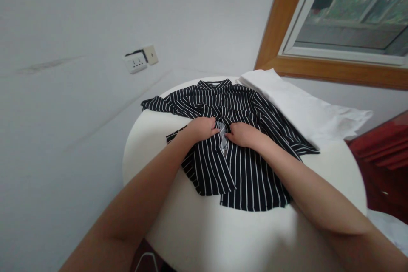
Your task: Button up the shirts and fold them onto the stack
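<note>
A black shirt with white stripes (255, 182) lies front up on a round white table, its collar toward the wall and its hem toward me. My left hand (204, 128) is closed on the left edge of the front opening, about halfway down. Facing it, my right hand (241, 134) grips the other edge of the opening. Between the two hands the placket gapes, and the paler inside of the fabric shows. One sleeve stretches out to the left; the other slants down to the right. The fingertips are partly hidden in the cloth.
A folded white cloth (287, 97) lies along the table's back right, beside the right sleeve. The round table (191, 225) stands against a wall with a socket (137, 63). A wood-framed window (331, 72) is at the upper right, and red fabric (385, 144) hangs at the right.
</note>
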A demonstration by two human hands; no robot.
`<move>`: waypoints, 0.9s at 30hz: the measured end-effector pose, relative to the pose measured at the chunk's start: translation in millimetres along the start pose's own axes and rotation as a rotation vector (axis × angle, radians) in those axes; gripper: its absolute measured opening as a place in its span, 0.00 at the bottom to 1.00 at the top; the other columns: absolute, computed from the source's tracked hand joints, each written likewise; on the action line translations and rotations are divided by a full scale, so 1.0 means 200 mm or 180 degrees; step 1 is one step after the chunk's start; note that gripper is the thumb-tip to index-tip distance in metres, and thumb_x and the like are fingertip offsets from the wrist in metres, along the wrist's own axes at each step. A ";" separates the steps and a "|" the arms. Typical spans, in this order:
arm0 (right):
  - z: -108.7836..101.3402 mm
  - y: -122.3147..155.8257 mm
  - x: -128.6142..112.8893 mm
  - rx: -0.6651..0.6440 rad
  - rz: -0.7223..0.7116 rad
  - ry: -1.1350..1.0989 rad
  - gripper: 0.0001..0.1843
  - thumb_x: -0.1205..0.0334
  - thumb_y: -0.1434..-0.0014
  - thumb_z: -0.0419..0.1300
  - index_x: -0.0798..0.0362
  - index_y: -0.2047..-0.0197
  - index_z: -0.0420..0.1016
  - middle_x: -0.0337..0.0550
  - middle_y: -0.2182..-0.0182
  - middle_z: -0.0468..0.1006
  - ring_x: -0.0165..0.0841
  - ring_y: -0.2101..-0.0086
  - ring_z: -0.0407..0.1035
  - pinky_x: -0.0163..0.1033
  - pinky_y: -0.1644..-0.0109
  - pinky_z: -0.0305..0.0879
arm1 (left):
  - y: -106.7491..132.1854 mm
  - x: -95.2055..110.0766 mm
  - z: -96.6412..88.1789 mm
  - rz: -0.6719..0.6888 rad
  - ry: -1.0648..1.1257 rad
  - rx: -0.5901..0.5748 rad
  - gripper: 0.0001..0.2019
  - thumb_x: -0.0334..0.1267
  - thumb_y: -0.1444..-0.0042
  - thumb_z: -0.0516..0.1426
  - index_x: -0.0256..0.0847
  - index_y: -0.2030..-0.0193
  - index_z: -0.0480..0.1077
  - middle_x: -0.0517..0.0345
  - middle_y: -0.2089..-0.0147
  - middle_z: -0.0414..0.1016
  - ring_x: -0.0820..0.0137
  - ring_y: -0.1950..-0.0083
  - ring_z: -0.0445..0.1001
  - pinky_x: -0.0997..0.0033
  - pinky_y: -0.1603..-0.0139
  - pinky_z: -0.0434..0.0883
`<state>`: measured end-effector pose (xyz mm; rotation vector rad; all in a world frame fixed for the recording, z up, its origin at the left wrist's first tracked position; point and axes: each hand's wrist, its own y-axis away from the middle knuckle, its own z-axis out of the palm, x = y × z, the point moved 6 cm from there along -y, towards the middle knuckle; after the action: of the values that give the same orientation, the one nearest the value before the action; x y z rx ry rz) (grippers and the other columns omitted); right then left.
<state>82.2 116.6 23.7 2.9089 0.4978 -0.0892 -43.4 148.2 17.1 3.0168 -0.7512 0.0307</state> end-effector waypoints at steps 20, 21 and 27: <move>-0.02 -0.24 0.20 0.0948 0.0031 -0.2477 0.09 0.65 0.43 0.50 0.51 0.75 0.61 0.36 0.77 0.67 0.31 0.71 0.64 0.37 0.61 0.64 | -0.07 -0.07 -0.02 -0.0452 0.3430 0.0657 0.11 0.40 0.38 0.51 0.40 0.71 0.63 0.61 0.75 0.69 0.75 0.76 0.70 0.75 0.73 0.68; -0.01 -0.25 0.20 0.1073 -0.0075 -0.2349 0.08 0.64 0.44 0.50 0.50 0.75 0.61 0.35 0.77 0.67 0.32 0.71 0.64 0.37 0.61 0.63 | -0.09 -0.07 0.00 -0.0429 0.3695 0.0713 0.12 0.40 0.37 0.51 0.40 0.71 0.62 0.61 0.75 0.69 0.75 0.75 0.70 0.75 0.73 0.69; 0.05 -0.21 0.19 0.1566 -0.0651 -0.2730 0.08 0.58 0.45 0.53 0.52 0.68 0.70 0.37 0.71 0.73 0.32 0.69 0.66 0.37 0.59 0.62 | -0.12 -0.01 0.07 -0.0032 0.3814 0.0857 0.11 0.43 0.40 0.53 0.40 0.71 0.63 0.64 0.76 0.67 0.75 0.73 0.70 0.74 0.69 0.70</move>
<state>104.2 166.9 1.9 2.8268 0.6540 -1.5862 -34.7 170.2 2.8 2.4424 -0.5636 1.8040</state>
